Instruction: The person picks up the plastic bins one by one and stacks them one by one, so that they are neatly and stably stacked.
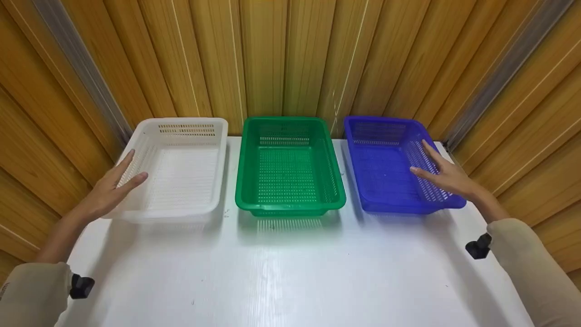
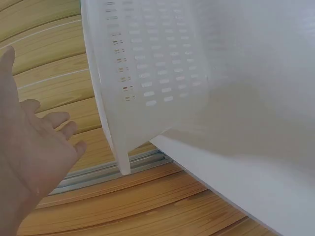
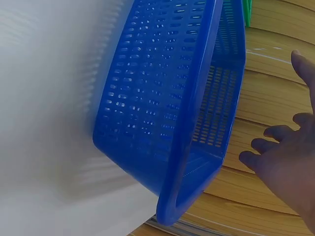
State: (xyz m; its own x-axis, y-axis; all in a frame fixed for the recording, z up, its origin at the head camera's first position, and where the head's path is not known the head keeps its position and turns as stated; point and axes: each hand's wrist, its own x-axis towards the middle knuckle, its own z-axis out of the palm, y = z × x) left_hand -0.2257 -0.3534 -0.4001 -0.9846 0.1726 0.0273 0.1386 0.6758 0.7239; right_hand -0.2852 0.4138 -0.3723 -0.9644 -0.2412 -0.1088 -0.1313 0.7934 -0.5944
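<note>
My left hand (image 1: 109,193) hovers over the outer side of a white plastic basket (image 1: 218,172), fingers extended and thumb spread toward its inside. In the left wrist view that hand (image 2: 34,147) shows above the basket's rim, with a gap between them. On the other side, my right hand (image 1: 447,177) is over the outer wall of a blue plastic basket (image 1: 383,200), thumb and fingers apart. The right wrist view has this hand (image 3: 290,152) clear of the blue rim (image 3: 189,108). Neither hand holds anything.
Between these two stands a green basket (image 1: 290,206) with slotted walls. All three are in a row at the back of a white table (image 1: 272,277). Behind and beside it rise wood-patterned panel walls (image 1: 299,59), with grey strips (image 1: 81,68) in the corners.
</note>
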